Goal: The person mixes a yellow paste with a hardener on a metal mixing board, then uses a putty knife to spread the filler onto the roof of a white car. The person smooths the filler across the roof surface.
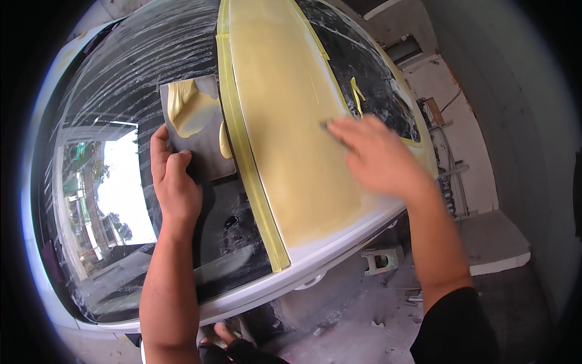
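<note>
My left hand (177, 188) is closed on the edge of a flat grey mixing board (209, 159), held over the dark glass. Yellow body filler (180, 100) is smeared thickly across its far part, and another blob clings to its right edge. My right hand (382, 155), blurred by motion, grips a thin dark putty spreader (325, 125), mostly hidden by the fingers. The spreader is at the car's body panel (291, 164), which is coated in a smooth yellow layer. Yellow masking tape (242, 142) borders the panel's left side.
A dusty car window (230, 255) lies left, reflecting bright daylight. Another dark window (348, 51) lies right, with a loose tape strip (356, 94) on it. White car trim (303, 271) runs along the near edge. Beyond are a concrete block (383, 261) and a grey wall (509, 109).
</note>
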